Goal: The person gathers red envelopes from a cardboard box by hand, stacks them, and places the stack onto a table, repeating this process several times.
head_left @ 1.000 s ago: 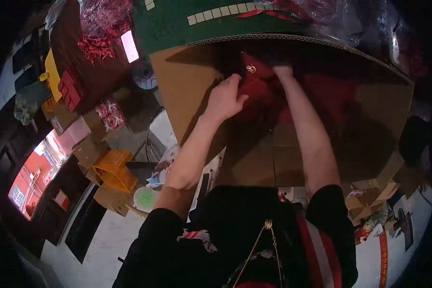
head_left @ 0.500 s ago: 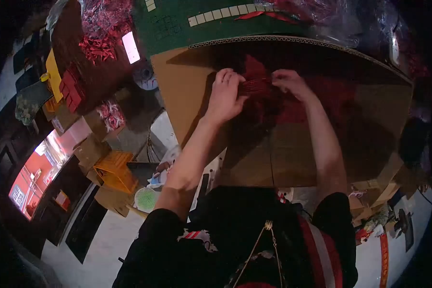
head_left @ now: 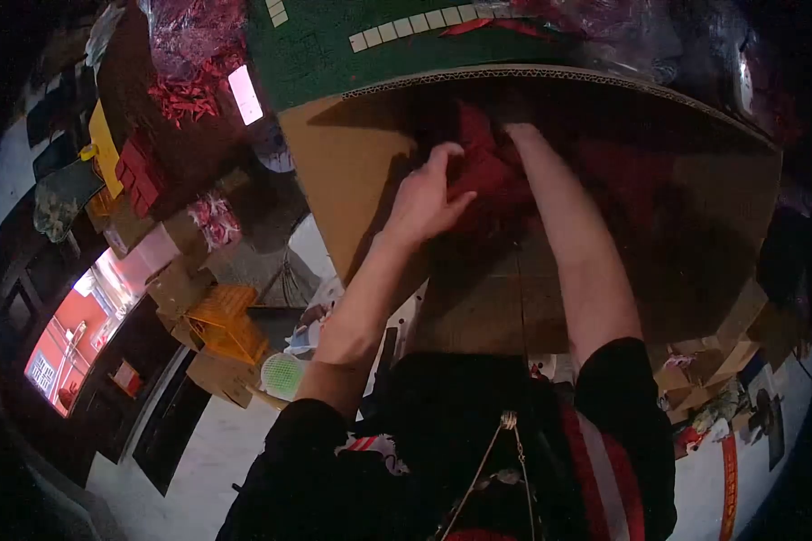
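A large cardboard box (head_left: 320,153) lies open in front of me, with dark red material (head_left: 492,176) inside it. My left hand (head_left: 431,198) is at the left of the red material, its thumb and fingers apart and nothing visible between them. My right hand (head_left: 518,132) reaches deeper into the box beside the red material; its fingers are lost in shadow, and whether it holds anything is hidden.
Behind the box is a green surface (head_left: 311,59) with a row of white tiles (head_left: 413,25). A glowing phone-like rectangle (head_left: 244,95) lies at the upper left. An orange crate (head_left: 230,320) and cardboard boxes stand at the left.
My left hand has opened and come away from the gathered red material. My right hand has moved deeper into the box, to the left, out of clear sight. The red material looks looser.
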A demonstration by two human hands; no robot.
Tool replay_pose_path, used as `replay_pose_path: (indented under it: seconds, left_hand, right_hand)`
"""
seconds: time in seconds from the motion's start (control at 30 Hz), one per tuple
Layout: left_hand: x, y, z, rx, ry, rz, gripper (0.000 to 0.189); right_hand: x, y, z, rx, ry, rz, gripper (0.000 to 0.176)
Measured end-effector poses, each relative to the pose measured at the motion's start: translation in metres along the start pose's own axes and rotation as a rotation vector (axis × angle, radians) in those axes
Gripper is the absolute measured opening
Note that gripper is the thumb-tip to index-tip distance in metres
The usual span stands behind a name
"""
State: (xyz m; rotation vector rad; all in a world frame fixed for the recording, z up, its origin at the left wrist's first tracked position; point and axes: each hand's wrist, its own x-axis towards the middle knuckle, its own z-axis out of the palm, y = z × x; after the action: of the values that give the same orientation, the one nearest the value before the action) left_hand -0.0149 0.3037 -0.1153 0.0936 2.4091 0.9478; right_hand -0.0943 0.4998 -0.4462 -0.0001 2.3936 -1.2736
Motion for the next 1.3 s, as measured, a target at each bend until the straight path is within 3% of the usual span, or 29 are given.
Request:
replay_pose_path:
  seconds: [0.03, 0.1, 0.13, 0.17, 0.2, 0.23, 0.3, 0.33, 0.4, 0.43, 0.5, 0.53, 0.6, 0.63, 0.67, 0.73, 0.77, 0.8, 0.83, 0.87, 0.9, 0.97, 1.0, 1.07, 1.2, 1.27, 1.3]
  left_hand:
    - [0.0, 0.004, -0.005, -0.035, -0.033, -0.115, 0.068]
    - [0.001, -0.001, -0.009, -0.066, -0.059, -0.142, 0.07]
    - [0.003, -0.011, -0.006, 0.008, -0.07, -0.066, 0.066]
    - [0.003, -0.02, -0.001, 0.082, -0.082, 0.011, 0.063]
    - [0.0, -0.024, 0.006, 0.103, 0.064, 0.064, 0.055]
    - [0.001, -0.023, 0.004, 0.101, 0.067, 0.064, 0.055]
    - [0.001, -0.018, 0.0, 0.027, 0.0, 0.015, 0.054]
    - [0.002, -0.016, -0.002, 0.026, 0.001, 0.017, 0.054]
    - [0.004, -0.015, -0.005, -0.022, -0.058, 0.039, 0.052]
    - [0.003, -0.017, 0.0, 0.028, 0.055, 0.138, 0.051]
    - [0.004, -0.012, -0.003, 0.084, 0.111, 0.19, 0.049]
    - [0.004, -0.009, -0.003, 0.137, 0.166, 0.244, 0.048]
    - [0.004, -0.009, -0.004, 0.182, 0.112, 0.249, 0.043]
    - [0.004, -0.01, -0.008, 0.227, 0.089, 0.274, 0.042]
    - [0.004, -0.009, -0.009, 0.228, 0.087, 0.279, 0.042]
    - [-0.001, -0.007, -0.012, 0.039, -0.007, 0.152, 0.05]
    - [-0.002, -0.007, -0.013, -0.054, -0.055, 0.085, 0.053]
    - [-0.003, -0.012, -0.007, 0.038, 0.061, 0.146, 0.054]
    - [-0.005, -0.009, -0.01, 0.039, 0.058, 0.145, 0.054]
    - [-0.008, -0.003, -0.014, -0.007, 0.068, 0.087, 0.053]
    - [-0.009, -0.001, -0.017, -0.053, 0.078, 0.029, 0.052]
    - [-0.012, -0.002, -0.019, -0.072, 0.061, 0.001, 0.052]
    - [-0.015, -0.001, -0.021, -0.102, 0.085, -0.011, 0.053]
    - [-0.022, 0.001, -0.025, -0.132, 0.113, -0.023, 0.054]
    - [-0.031, -0.009, -0.03, -0.148, 0.185, -0.078, 0.055]
    - [-0.034, -0.011, -0.03, -0.166, 0.18, -0.085, 0.055]
    - [-0.034, -0.008, -0.031, -0.17, 0.191, -0.072, 0.055]
  right_hand:
    - [0.011, -0.008, -0.021, -0.002, -0.002, 0.0, 0.056]
    - [0.033, -0.056, -0.092, 0.159, -1.105, 0.002, 0.053]
    - [0.017, -0.047, -0.077, 0.156, -1.11, 0.003, 0.053]
    - [-0.01, -0.014, -0.041, -0.021, -0.506, 0.026, 0.049]
    - [-0.028, 0.015, -0.017, -0.187, 0.103, 0.043, 0.045]
    - [-0.03, 0.037, -0.013, -0.19, 0.102, 0.041, 0.045]
    - [-0.029, 0.071, -0.015, -1.048, -0.044, -0.381, 0.032]
    - [-0.038, 0.067, -0.021, -1.05, -0.043, -0.38, 0.032]
    - [-0.079, 0.026, -0.048, -0.799, -0.13, -0.261, 0.022]
    - [-0.104, -0.01, -0.074, -0.797, -0.13, -0.262, 0.022]
    - [-0.112, -0.112, -0.099, 0.629, -0.242, 0.35, 0.021]
    - [-0.12, -0.123, -0.104, 0.618, -0.267, 0.274, 0.037]
    - [-0.121, -0.148, -0.123, 0.488, -0.461, 0.218, 0.034]
    - [-0.125, -0.151, -0.126, 0.591, -0.5, 0.061, 0.031]
    - [-0.123, -0.154, -0.131, 0.592, -0.495, 0.06, 0.031]
    - [-0.115, -0.16, -0.138, 0.818, -0.596, 0.237, 0.041]
    - [-0.106, -0.144, -0.129, 0.932, -0.639, 0.196, 0.04]
    - [-0.094, -0.107, -0.11, 1.071, -0.53, 0.344, 0.044]
    - [-0.082, -0.075, -0.091, 1.204, -0.414, 0.495, 0.048]
    - [-0.07, -0.076, -0.073, 1.094, -0.227, 0.559, 0.046]
    - [-0.063, -0.013, -0.063, 1.095, -0.226, 0.56, 0.046]
    - [0.004, 0.077, 0.005, -0.354, -0.421, 0.031, 0.051]
    - [0.0, 0.055, 0.006, -0.353, -0.421, 0.03, 0.051]
    - [-0.007, 0.005, 0.021, -0.48, 0.092, -0.172, 0.066]
    - [0.001, -0.099, -0.022, -0.47, 0.261, -0.14, 0.08]
    - [-0.035, -0.147, -0.049, -0.253, 0.17, 0.11, 0.055]
    - [-0.044, -0.145, -0.047, -0.258, 0.164, 0.109, 0.055]
